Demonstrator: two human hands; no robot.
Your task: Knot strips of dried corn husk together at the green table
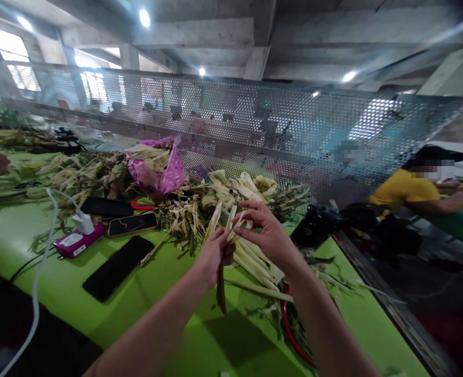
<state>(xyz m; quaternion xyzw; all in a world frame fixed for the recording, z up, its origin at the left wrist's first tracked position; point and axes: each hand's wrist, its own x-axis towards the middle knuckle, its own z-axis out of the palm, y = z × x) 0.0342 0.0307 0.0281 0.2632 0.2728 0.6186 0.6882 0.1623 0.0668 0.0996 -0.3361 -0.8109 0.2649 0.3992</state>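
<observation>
Over the green table (145, 335), my left hand (211, 256) is closed around a bundle of pale, dried corn husk strips (216, 217). Their light tips rise above the fist, and a darker end hangs below it. My right hand (270, 235) is beside it, thumb and fingers bent around a pale strip at the top of the bundle; the other fingers are partly raised. Just behind and under the right hand lie long pale husks (255, 259). Past both hands is a heap of dried husks (192, 217).
At left lie a black phone (117, 267), another phone (133, 224), a magenta power strip (78, 240) with a white charger, and a red-handled tool (143, 206). A pink bag (156, 170) holds husks. A red ring (288, 324) is near my right forearm. A person (411, 188) sits right.
</observation>
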